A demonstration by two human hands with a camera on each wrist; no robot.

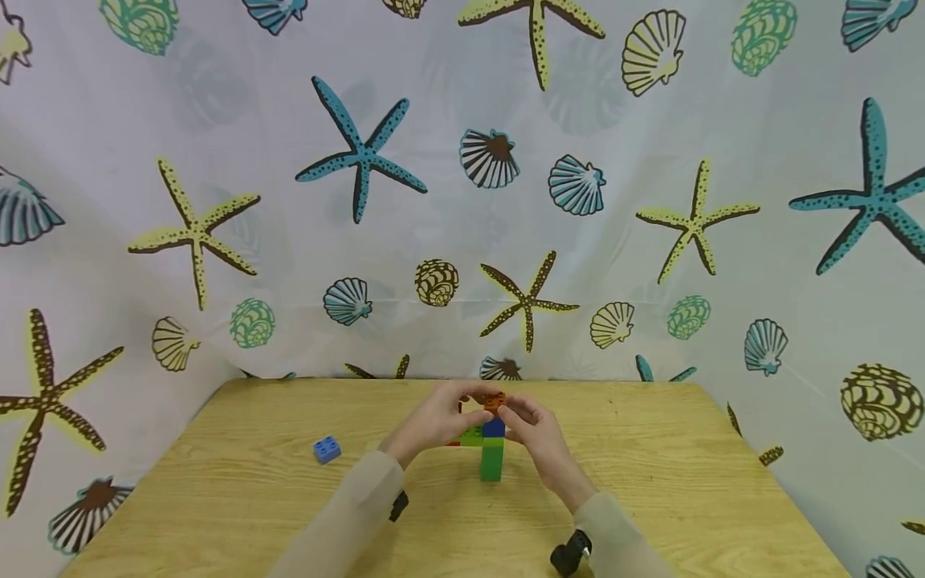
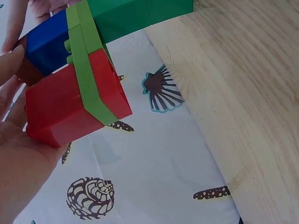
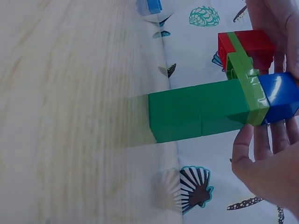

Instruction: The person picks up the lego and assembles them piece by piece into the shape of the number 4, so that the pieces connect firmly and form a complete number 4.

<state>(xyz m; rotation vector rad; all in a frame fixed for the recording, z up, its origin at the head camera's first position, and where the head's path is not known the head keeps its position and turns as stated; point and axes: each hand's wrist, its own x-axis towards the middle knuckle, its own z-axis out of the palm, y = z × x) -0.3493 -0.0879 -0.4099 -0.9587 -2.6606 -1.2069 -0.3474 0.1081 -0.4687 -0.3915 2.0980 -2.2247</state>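
Note:
A tower of toy building bricks stands upright on the wooden table, with green bricks (image 1: 491, 462) at its foot. Across them lies a light green piece (image 3: 247, 79) that reaches out sideways and bears red bricks (image 2: 65, 102) above and below its far end. Over the tower's column sit a blue brick (image 1: 494, 429) and, topmost, an orange brick (image 1: 495, 400). My left hand (image 1: 444, 416) pinches the orange brick from the left, thumb in front, the red bricks close under its palm. From the right, my right hand (image 1: 540, 437) also pinches it, with fingers partly hidden behind the blue brick.
One loose blue brick (image 1: 327, 449) lies on the table (image 1: 260, 514) to the left of the tower. Behind the table's far edge hangs a white cloth (image 1: 433, 233) printed with shells and starfish, which also runs along both sides.

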